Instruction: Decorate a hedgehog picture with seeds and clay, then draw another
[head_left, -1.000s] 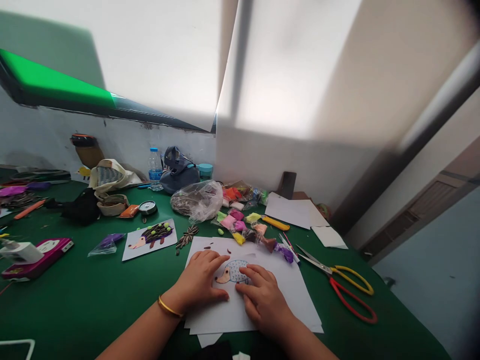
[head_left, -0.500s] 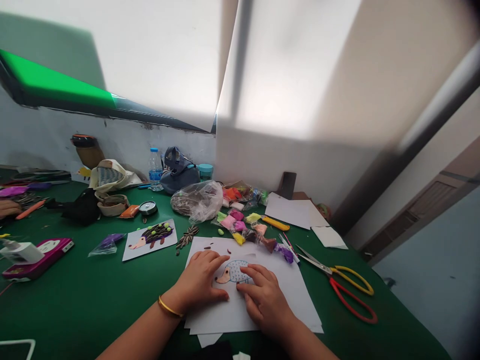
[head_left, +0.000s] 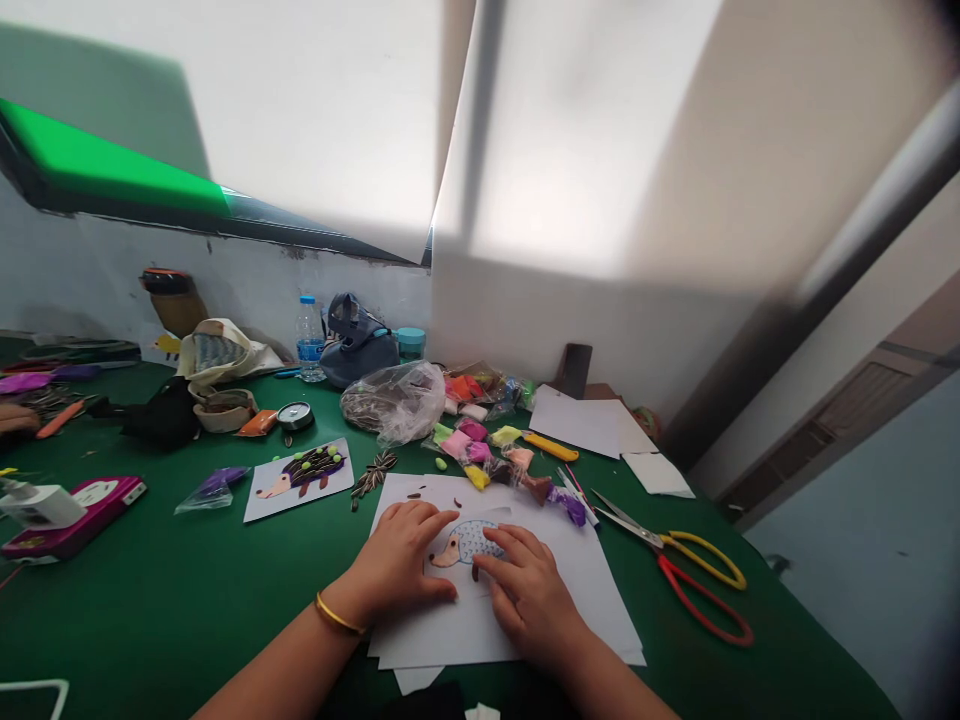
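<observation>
A hedgehog picture (head_left: 474,541) with a peach clay face and a blue outlined, spiky body lies on the white paper (head_left: 442,635) before me. My left hand (head_left: 409,552) rests on the sheet just left of the face, thumb and fingers apart, holding nothing. From the right, my right hand (head_left: 531,585) reaches over the body with its fingers spread. Its index fingertip is at a small brown clay leg (head_left: 475,573) under the body. Part of the hedgehog's rear is hidden by that hand. Small dark bits (head_left: 415,495) lie near the paper's top edge.
Large scissors (head_left: 664,545) lie open at the right. Behind the paper are bagged clay pieces (head_left: 472,445) and a yellow cutter (head_left: 551,445). A finished hedgehog card (head_left: 300,480) and sunflower seeds (head_left: 373,472) sit to the left. Another person's hand (head_left: 16,420) shows at the far left.
My right fingers have shifted slightly at the underside of the hedgehog, and more of the brown leg shows. My left hand stays in place.
</observation>
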